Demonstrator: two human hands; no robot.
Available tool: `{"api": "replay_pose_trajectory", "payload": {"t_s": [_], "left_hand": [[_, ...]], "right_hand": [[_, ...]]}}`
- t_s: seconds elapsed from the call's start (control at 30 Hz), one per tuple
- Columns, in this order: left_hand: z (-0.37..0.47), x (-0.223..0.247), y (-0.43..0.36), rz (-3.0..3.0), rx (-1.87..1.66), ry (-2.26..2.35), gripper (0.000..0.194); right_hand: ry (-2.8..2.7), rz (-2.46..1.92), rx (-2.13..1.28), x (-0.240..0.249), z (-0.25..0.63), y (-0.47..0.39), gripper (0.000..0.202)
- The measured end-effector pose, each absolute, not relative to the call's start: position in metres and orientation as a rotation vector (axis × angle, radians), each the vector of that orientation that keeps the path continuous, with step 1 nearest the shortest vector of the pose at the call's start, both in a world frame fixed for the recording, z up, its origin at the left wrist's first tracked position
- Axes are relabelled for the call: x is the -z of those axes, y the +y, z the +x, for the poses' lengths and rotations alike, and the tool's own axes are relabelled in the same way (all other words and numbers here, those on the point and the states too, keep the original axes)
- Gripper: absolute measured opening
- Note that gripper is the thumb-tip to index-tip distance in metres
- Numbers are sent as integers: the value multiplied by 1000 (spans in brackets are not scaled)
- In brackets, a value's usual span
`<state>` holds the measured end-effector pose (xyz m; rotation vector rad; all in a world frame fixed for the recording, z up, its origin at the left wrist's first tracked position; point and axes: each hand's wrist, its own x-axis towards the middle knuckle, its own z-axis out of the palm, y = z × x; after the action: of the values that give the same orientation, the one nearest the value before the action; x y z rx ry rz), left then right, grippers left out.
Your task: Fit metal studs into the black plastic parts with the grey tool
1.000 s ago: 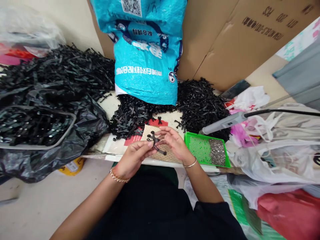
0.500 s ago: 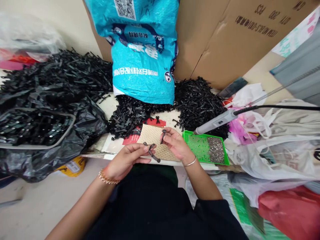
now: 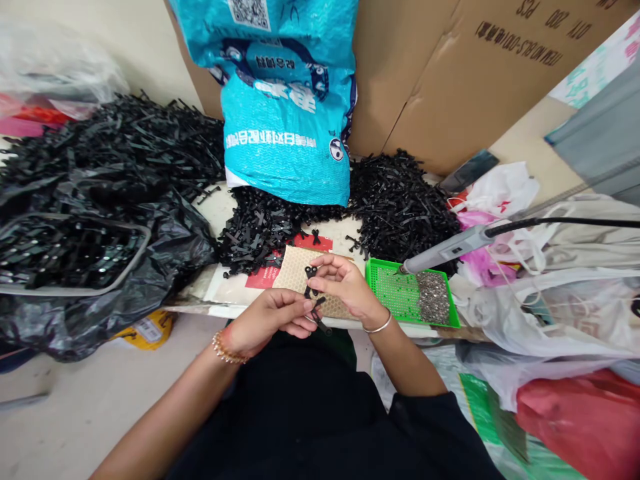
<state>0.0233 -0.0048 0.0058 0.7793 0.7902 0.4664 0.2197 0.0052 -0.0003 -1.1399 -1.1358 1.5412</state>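
Note:
My left hand (image 3: 281,313) is closed, pinching a slim black plastic piece (image 3: 324,328) with a rounded, holed end. Just beside it my right hand (image 3: 347,285) grips another black plastic piece (image 3: 310,273) between thumb and fingers, its two round ends pointing up. The two pieces are close together; whether they touch I cannot tell. Under the hands lies a tan honeycomb-patterned mat (image 3: 290,268). To the right of my right hand, a green tray (image 3: 369,273) holds many small metal screws (image 3: 433,299). A grey electric screwdriver (image 3: 445,250) hangs with its tip over that tray.
Heaps of black plastic pieces lie at the left (image 3: 125,147), middle (image 3: 255,230) and right (image 3: 400,207). A blue sack (image 3: 285,147) stands behind them, before a cardboard box (image 3: 440,87). A black bag-lined basket (image 3: 145,243) is at left, plastic bags (image 3: 540,313) at right.
My hands have come closer together, bringing the two black pieces side by side. The right-hand piece has turned so its round ends show. The screwdriver has swung slightly right.

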Motion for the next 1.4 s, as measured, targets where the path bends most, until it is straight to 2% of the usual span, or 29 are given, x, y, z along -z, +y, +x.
{"api": "replay_pose_trajectory", "payload": {"t_s": [0.57,0.9,1.4], "left_hand": [[24,1,5,688,-430,795,37],[23,0,7,819,-497,862,35],[26,5,7,739,-593,923,34]], "right_hand": [[-912,-1021,-1757,7,217,10,38],[-1119,-1141,-1504,4,226,6,35],[-1138,-1125,-1484,17,222,7,31]]}}
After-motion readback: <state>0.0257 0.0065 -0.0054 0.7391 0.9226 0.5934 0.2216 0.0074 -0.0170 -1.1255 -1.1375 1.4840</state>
